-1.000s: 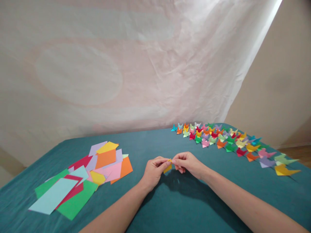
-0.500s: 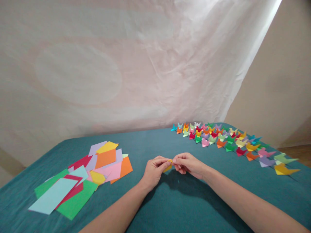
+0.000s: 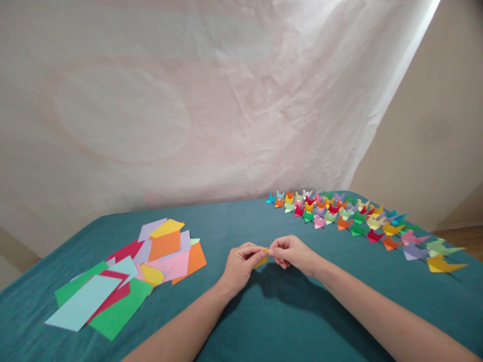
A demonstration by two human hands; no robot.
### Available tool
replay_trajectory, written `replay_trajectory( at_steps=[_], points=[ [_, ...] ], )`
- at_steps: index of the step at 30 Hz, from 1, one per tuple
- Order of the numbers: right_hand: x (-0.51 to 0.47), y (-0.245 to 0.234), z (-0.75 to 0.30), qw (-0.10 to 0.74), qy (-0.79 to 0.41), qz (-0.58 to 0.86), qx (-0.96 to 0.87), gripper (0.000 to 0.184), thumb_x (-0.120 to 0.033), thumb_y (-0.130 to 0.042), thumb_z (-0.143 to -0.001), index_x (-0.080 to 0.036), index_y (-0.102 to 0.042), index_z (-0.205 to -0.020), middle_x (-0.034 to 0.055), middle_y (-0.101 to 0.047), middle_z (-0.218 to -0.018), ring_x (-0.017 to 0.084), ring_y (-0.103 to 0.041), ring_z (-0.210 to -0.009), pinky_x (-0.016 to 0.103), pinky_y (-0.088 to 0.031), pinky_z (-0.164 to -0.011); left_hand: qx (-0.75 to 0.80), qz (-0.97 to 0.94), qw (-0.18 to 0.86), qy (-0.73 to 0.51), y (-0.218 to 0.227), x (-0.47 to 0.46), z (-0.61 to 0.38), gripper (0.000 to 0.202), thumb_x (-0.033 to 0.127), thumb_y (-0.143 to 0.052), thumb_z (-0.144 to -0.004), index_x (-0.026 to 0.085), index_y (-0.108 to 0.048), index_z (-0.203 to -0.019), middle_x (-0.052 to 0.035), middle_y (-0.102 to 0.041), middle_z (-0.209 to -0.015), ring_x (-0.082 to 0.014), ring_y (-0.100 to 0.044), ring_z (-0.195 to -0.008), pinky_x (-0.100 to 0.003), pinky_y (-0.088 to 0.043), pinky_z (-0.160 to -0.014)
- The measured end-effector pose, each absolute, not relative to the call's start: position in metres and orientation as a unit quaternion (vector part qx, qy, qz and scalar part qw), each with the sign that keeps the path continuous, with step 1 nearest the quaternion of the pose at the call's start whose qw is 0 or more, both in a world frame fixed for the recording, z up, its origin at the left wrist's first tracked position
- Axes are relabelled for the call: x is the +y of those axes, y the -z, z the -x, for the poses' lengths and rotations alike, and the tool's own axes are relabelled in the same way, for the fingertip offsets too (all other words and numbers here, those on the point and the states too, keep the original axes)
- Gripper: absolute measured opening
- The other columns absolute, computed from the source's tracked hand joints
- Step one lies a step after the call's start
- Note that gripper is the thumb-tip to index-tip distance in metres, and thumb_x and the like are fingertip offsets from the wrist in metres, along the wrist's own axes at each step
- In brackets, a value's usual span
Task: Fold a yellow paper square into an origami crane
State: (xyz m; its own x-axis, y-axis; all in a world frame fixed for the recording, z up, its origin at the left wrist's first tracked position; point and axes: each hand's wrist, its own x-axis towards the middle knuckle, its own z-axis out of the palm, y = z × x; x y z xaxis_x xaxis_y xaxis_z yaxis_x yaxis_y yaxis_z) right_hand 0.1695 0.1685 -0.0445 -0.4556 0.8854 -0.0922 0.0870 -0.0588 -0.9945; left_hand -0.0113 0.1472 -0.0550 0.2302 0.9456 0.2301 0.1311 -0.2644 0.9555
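A small piece of folded yellow paper is held between my two hands, just above the middle of the table. My left hand is closed on it, thumb in front and fingers behind, hiding most of its shape. At the paper's upper right tip, the thumb and forefinger of my right hand pinch a small point. The other fingers of that hand are curled beneath.
Loose sheets of coloured paper overlap in a pile on the left. Several rows of folded paper birds stand on the right, a yellow bird nearest. Green-blue cloth covers the table; a pale sheet hangs behind.
Both hands stay in nearly the same place on the yellow paper. The fingers of my right hand have shifted slightly at its tip.
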Motion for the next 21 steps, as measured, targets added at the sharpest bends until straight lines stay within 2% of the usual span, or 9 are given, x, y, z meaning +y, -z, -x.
replay_trajectory(
  at_steps=[9,21],
  points=[
    [0.168,0.038,-0.174,0.304,-0.53,0.395,-0.685,0.021,-0.034,-0.061,-0.075,-0.015,-0.058,-0.068,-0.0037,-0.056,-0.053,0.006,-0.046,-0.041,0.018,-0.036,-0.042,0.406,-0.665,0.437,-0.449,0.056,0.148,0.012,0.019,0.032,-0.063,-0.08,0.016,-0.074,-0.08,-0.0053,-0.063,-0.077,-0.0153,-0.056,-0.071,-0.024,-0.041,-0.065],
    [0.165,0.033,-0.175,0.288,-0.458,0.409,-0.735,0.013,-0.025,-0.057,-0.076,-0.015,-0.058,-0.068,-0.005,-0.051,-0.05,0.006,-0.045,-0.041,0.017,-0.033,-0.041,0.399,-0.71,0.375,-0.444,0.048,0.142,0.011,0.017,0.027,-0.059,-0.083,0.017,-0.073,-0.08,-0.0042,-0.062,-0.076,-0.0152,-0.056,-0.074,-0.025,-0.041,-0.069]
  ],
)
